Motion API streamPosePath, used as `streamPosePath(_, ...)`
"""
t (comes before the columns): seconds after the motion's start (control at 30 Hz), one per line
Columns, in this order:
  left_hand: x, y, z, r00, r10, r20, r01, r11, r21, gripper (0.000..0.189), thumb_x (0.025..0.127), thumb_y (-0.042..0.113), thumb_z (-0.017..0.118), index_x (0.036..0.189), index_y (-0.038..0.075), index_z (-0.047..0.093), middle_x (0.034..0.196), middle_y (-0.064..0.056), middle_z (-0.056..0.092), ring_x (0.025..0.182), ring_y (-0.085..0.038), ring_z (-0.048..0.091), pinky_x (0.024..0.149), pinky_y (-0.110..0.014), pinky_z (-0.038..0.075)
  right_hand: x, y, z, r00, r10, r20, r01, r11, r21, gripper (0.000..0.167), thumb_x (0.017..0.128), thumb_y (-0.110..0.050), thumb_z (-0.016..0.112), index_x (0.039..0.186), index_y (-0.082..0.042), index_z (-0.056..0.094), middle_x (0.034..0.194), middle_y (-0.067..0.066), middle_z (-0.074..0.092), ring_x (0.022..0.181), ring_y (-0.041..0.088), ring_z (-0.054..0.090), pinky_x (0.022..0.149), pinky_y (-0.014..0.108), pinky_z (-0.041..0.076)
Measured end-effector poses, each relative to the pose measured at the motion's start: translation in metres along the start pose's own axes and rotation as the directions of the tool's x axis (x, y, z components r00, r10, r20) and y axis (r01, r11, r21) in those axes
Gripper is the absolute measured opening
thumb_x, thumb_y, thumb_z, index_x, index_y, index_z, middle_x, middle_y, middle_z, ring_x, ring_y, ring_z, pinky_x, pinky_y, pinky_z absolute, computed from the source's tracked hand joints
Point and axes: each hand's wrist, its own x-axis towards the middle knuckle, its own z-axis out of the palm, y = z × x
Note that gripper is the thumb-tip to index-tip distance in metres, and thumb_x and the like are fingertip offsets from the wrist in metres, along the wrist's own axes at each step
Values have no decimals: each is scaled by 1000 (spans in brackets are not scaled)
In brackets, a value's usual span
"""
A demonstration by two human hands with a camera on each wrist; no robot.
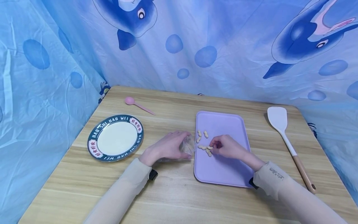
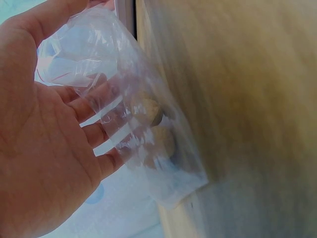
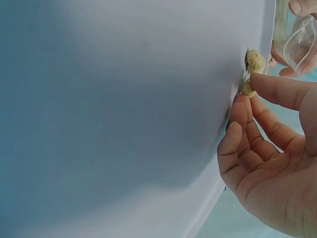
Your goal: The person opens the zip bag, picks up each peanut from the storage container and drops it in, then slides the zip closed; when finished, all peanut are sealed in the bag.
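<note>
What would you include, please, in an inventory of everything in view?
Table: 1, wood-toned, centre
Backdrop: count unclear, blue, behind the table
Tray: 1, lilac, centre-right
Peanuts: several, tan, tray's left side
Bag: 1, clear, left of the tray, tan pieces inside
Plate: 1, white and dark green, table's left
Spoon: 1, pink, beyond the plate
Spatula: 1, white and brown, table's right
Wrist devices: 2, black, at cuffs
Sleeves: 2, beige, lower foreground
Left hand: 1, gripping the bag
Right hand: 1, pinching a peanut

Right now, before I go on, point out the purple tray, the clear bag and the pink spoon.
Purple tray (image 1: 223, 125), head view: bare floor, far half.
Clear bag (image 1: 188, 145), head view: end nearest the tray.
Pink spoon (image 1: 140, 106), head view: handle.
</note>
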Motion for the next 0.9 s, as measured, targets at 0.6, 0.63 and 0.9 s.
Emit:
streamPosePath(0.6, 1, 0, 0, 1000, 8, -2, -8, 1000, -11, 88, 77, 49, 82, 146, 9, 46, 143, -9, 54, 133, -29, 46, 114, -50, 30, 3, -11, -15, 987, -137, -79, 134, 990, -42, 14, 82, 5, 74, 92, -5, 72, 77, -3, 64, 70, 13, 58, 63, 26, 50)
streamPosePath(0.63, 1, 0, 0, 1000, 6, -2, -6, 1000, -9, 88, 77, 49, 82, 146, 9, 45, 143, -8, 54, 133, -29, 46, 114, -49, 30, 4, -14, -17, 986, -146, -80, 143, 989, -43, 14, 82, 5, 74, 92, -5, 72, 77, -3, 64, 70, 13, 58, 63, 26, 50)
streamPosePath(0.9, 1, 0, -1, 1000, 5, -1, -5, 1000, 10, 88, 77, 51, 81, 146, 9, 45, 142, -8, 55, 132, -29, 47, 113, -48, 32, 11, -34, -22, 982, -185, -45, 183, 982, -46, 13, 84, 3, 73, 93, -6, 72, 79, -3, 65, 72, 14, 59, 63, 25, 50)
